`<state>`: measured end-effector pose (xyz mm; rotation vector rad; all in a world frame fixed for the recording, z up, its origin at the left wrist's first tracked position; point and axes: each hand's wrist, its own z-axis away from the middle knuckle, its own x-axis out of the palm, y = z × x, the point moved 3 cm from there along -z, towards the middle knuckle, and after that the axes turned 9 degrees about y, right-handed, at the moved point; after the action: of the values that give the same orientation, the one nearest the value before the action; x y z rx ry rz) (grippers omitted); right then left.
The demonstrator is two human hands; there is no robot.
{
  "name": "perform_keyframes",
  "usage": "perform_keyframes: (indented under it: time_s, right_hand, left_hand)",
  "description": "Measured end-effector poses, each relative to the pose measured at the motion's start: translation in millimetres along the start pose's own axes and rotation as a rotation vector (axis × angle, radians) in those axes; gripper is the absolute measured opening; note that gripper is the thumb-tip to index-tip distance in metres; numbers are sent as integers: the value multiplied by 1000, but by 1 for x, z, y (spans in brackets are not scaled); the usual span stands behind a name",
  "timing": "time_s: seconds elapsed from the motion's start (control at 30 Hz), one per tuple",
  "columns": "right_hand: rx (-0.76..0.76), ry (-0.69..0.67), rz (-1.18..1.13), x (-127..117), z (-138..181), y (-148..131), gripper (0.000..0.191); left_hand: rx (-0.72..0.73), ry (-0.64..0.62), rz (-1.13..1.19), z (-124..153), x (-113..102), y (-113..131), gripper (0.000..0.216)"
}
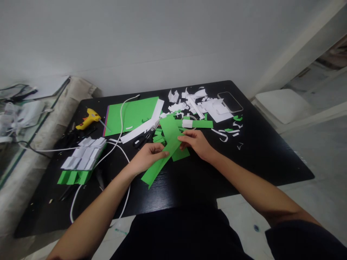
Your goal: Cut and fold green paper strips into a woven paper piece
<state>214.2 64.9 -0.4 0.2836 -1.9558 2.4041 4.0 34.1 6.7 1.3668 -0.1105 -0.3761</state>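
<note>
Over the table's front middle, my left hand (149,156) pinches a long green paper strip (158,167) between thumb and fingers. My right hand (197,143) grips the strip's upper right end. The strip slants from lower left to upper right. Right behind it lies or hangs a second green paper piece (170,128); whether the two are joined I cannot tell. Beyond my right hand is a green strip with a white band (187,124) around it. Black-handled scissors (143,139) lie just past my left hand, partly covered by paper.
A yellow glue gun (89,118) lies at the back left, near green sheets (135,112). A folded white and green paper model (84,155) sits at left, with a white cable (121,122) beside it. White paper scraps (192,101) and a phone (230,102) are at the back right.
</note>
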Motion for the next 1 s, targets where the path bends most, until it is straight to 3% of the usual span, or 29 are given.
perform_keyframes:
  time_s: [0.3,0.4,0.53,0.67,0.77,0.87,1.0]
  right_hand:
    - [-65,206,-75,-13,-9,0,29]
    - [-82,252,-96,-15,-9,-2,33]
    - [-85,243,-102,-15,-9,-2,32]
    - [-44,79,-104,-11,-7,0,29]
    - [56,-193,-27,-3,0,0,29]
    - [129,-466,97,7,11,0,28]
    - [118,-442,98,19,20,4,36]
  left_hand:
    - [-105,-66,78,0,-21,5,14]
    - [-69,63,66,-2,-33,8,16]
    - [24,385,156,-5,-48,11,24]
    - [178,693,342,-4,-57,15,47]
    - [229,763,419,-3,-57,16,52]
    - [232,673,387,-2,-48,16,51]
    - [181,443,305,0,-23,11,52]
